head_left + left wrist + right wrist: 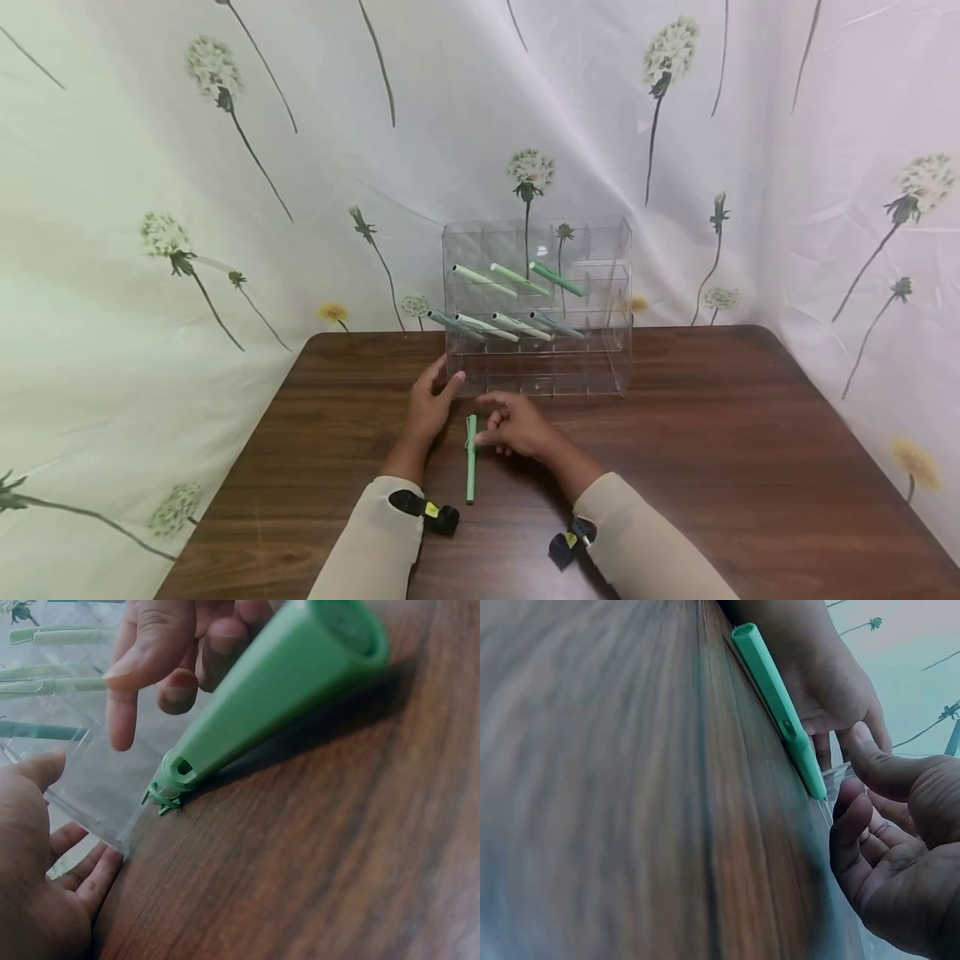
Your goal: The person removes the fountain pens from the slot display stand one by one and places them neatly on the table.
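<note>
A green pen lies flat on the brown table, pointing towards a clear acrylic organizer. My left hand is just left of the pen, fingers fairly straight, thumb and fingertips against the organizer's front left bottom corner. My right hand hovers just right of the pen's far end, fingers loosely curled. The wrist views show a gap between its fingers and the pen.
Several pale green, green and grey-green pens lie slanted in the organizer's upper two rows; the bottom row looks empty. The wooden table stretches to the right and front. A floral curtain hangs behind and at both sides.
</note>
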`<control>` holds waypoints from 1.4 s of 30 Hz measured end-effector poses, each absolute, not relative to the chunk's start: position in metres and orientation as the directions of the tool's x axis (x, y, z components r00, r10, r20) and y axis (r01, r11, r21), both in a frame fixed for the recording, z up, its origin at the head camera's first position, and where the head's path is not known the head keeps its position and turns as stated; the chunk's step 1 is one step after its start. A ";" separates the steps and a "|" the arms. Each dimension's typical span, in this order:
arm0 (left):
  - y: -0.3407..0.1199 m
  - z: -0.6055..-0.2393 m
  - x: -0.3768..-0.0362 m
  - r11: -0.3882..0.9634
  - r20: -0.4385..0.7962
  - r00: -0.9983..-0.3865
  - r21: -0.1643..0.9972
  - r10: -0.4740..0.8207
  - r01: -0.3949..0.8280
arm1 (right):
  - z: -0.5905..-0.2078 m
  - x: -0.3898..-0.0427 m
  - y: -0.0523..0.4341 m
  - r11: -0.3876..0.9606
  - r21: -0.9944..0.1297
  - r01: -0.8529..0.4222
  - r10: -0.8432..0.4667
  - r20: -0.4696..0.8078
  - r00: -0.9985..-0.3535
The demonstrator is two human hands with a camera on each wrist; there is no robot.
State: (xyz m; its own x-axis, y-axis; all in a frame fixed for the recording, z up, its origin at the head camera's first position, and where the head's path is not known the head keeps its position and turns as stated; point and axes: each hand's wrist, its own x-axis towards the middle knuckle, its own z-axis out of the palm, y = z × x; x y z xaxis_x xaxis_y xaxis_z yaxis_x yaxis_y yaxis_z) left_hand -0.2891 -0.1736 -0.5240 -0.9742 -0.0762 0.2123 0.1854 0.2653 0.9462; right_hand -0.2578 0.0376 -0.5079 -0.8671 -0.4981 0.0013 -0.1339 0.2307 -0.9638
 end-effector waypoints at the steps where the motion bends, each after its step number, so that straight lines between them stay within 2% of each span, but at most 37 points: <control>1: -0.174 -0.524 -0.289 0.264 0.207 -0.975 0.948 -0.078 0.180 | -0.507 -0.258 0.039 0.234 -0.963 -0.135 -0.495 0.002 -0.869; 16: -0.174 -0.524 -0.291 0.271 0.241 -0.967 0.939 -0.081 0.211 | -0.490 -0.261 0.063 0.288 -0.942 -0.169 -0.475 0.013 -0.880; 30: -0.175 -0.526 -0.290 0.267 0.233 -0.970 0.942 -0.077 0.205 | -0.470 -0.258 0.088 0.320 -0.902 -0.289 -0.460 0.119 -0.880; 39: -0.176 -0.527 -0.291 0.273 0.222 -0.972 0.943 -0.078 0.193 | -0.459 -0.261 0.102 0.461 -0.818 -0.345 -0.420 0.141 -0.896; 42: -0.176 -0.527 -0.291 0.281 0.214 -0.974 0.942 -0.077 0.185 | -0.455 -0.263 0.106 0.470 -0.812 -0.346 -0.401 0.153 -0.903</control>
State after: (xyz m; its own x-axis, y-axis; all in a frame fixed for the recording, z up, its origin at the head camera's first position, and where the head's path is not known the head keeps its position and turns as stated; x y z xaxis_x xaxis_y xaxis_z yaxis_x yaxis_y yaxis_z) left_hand -0.2914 -0.1755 -0.5267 -0.9737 -0.0773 0.2141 0.1847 0.2813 0.9417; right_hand -0.2633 0.1062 -0.4551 -0.9034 -0.4006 0.1528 -0.3456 0.4695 -0.8125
